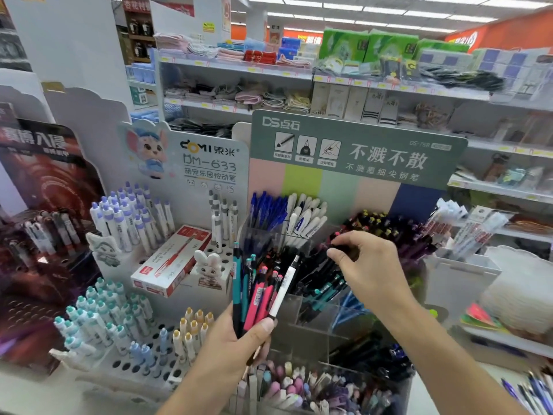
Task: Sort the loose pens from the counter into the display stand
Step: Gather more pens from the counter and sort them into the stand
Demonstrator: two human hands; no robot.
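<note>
My left hand (239, 339) grips a fanned bunch of loose pens (260, 289): teal, pink, black and one white, tips pointing up. My right hand (368, 265) reaches into the clear acrylic display stand (314, 319) and pinches a black pen (344, 250) over a middle compartment that holds black and teal pens. Behind it, other compartments hold blue pens (266, 211) and white pens (305, 220). The stand's green backboard (353, 151) rises at the rear.
A white perforated stand (125, 363) on the left holds purple, teal and yellow capped pens, with a red-and-white pen box (170, 262) lying on it. A front tub of pastel pens (299, 387) sits below my arms. Store shelves stand behind and to the right.
</note>
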